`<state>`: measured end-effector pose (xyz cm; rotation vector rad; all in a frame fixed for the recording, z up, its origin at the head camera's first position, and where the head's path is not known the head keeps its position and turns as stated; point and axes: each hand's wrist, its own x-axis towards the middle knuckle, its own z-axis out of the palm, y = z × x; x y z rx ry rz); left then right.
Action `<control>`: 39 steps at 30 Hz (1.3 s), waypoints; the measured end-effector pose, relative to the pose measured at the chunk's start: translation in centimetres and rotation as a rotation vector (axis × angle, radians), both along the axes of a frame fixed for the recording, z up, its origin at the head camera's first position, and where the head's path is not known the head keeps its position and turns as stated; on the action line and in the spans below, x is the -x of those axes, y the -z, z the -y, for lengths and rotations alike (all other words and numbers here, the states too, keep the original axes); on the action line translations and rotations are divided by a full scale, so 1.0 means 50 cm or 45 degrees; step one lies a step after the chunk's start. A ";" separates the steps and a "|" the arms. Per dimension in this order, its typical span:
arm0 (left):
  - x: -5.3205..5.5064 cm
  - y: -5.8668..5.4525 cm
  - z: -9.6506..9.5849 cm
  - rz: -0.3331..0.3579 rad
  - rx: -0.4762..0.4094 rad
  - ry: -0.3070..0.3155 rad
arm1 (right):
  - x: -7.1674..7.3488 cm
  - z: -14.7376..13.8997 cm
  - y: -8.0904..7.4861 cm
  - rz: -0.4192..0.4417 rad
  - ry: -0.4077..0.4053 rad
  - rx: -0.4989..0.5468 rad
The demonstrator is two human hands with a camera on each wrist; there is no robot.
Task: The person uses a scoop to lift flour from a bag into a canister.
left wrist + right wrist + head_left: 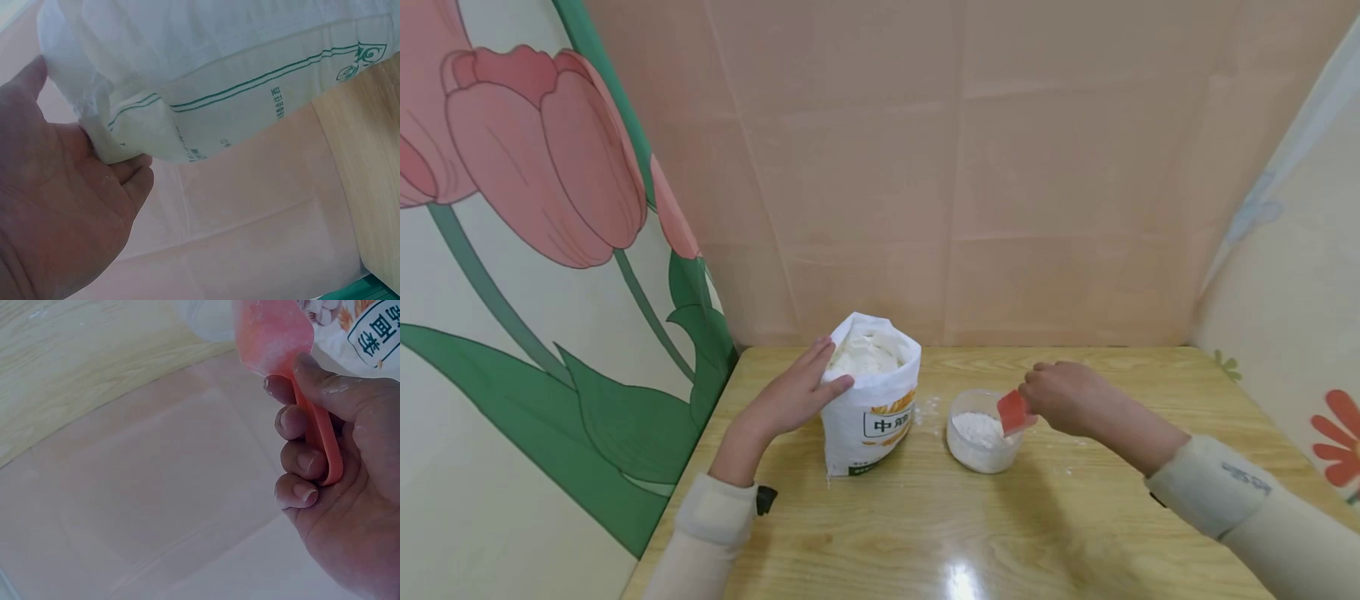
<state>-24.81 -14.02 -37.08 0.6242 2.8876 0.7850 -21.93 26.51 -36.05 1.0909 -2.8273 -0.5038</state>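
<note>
A white bag of flour point(871, 421) stands open-topped on the table, with flour point(865, 357) up near its rim. My left hand point(793, 390) holds the bag's upper left side, thumb on the front and fingers toward the back. In the left wrist view, the bag's printed side panel point(225, 94) lies against these fingers. My right hand point(1067, 398) grips the handle of a red plastic scoop point(1013, 412), whose blade is tilted over the right rim of a clear round bowl point(985, 462). White flour point(979, 428) lies in the bowl. Flour dust clings to the scoop point(275, 340).
The wood-grain table point(880, 533) carries white flour specks point(928, 408) between bag and bowl. A pinkish sheet point(962, 167) hangs behind the table's back edge. At the left is a wall point(535, 333) painted with tulips; another pale wall point(1292, 275) is at the right.
</note>
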 end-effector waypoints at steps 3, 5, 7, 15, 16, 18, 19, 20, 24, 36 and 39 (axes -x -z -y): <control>-0.001 0.000 0.000 -0.001 -0.009 -0.004 | -0.002 -0.002 0.004 0.028 0.010 0.047; -0.001 0.001 -0.001 -0.001 -0.015 -0.006 | -0.003 -0.006 0.009 0.042 0.009 0.086; -0.002 0.001 -0.001 -0.003 -0.020 -0.007 | -0.003 -0.009 0.016 0.056 0.024 0.136; -0.001 0.004 -0.004 -0.012 -0.019 -0.012 | -0.002 -0.034 0.050 0.208 0.198 0.470; -0.001 0.004 -0.004 -0.011 -0.019 -0.011 | -0.003 -0.039 0.053 0.210 0.202 0.513; -0.001 0.005 -0.005 -0.013 -0.017 -0.008 | -0.006 -0.048 0.059 0.215 0.206 0.593; -0.002 0.005 -0.005 -0.011 -0.014 -0.009 | -0.008 -0.052 0.061 0.209 0.203 0.628; -0.002 0.004 -0.006 -0.010 -0.016 -0.009 | -0.009 -0.055 0.063 0.203 0.198 0.657; -0.003 0.002 -0.006 -0.005 -0.024 -0.009 | -0.010 -0.062 0.067 0.192 0.173 0.767; -0.006 0.000 -0.005 -0.006 -0.019 -0.005 | -0.019 -0.038 0.044 0.125 0.194 0.907; -0.007 -0.001 -0.005 0.000 -0.020 -0.008 | -0.017 -0.029 0.033 0.099 0.180 0.919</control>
